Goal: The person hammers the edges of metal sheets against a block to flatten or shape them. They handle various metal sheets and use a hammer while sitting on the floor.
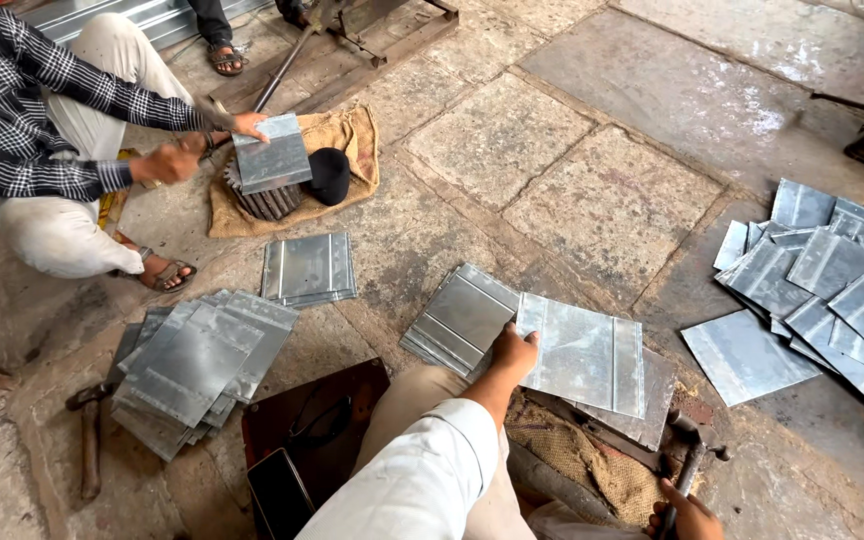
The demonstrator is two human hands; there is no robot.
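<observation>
My left hand (514, 352) grips the near left edge of a grey metal sheet (584, 355) with folded ridges. The sheet lies flat over another sheet on a burlap-covered support (582, 455) in front of me. At the bottom right, my right hand (690, 517) is closed around the handle of a dark hammer (689, 447), whose head sits just right of the sheet. A neat stack of similar ridged sheets (457, 320) lies directly left of my left hand.
A co-worker in a checked shirt sits at the upper left, pressing a sheet (272, 152) on a ridged block over a sack. More sheet piles lie at the left (197, 365), centre left (309, 268) and right (832, 285). Another hammer (87, 435) and a phone (277, 490) lie nearby.
</observation>
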